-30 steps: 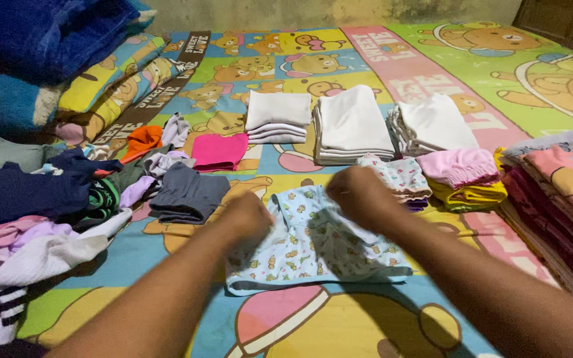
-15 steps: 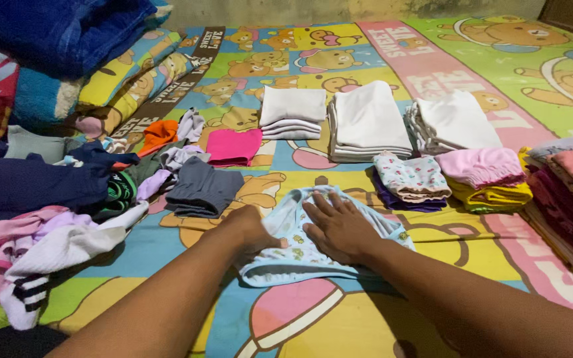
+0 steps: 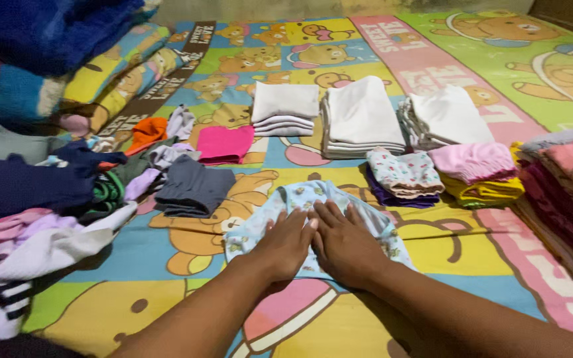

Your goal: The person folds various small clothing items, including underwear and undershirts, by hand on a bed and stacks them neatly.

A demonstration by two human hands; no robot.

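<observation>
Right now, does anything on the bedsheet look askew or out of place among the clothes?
Mostly tidy: the white stacks and small folded piles sit in rows. The odd part is the loose heap of unfolded clothes at the left edge, jumbled and overlapping. Both hands, left hand and right hand, press flat on the pale blue printed garment, which is rumpled.

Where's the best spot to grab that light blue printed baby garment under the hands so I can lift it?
Probably the far edge of the light blue garment, from above: it lies bare beyond the left hand and right hand, which press flat on its middle, and it seems slightly raised.
</observation>
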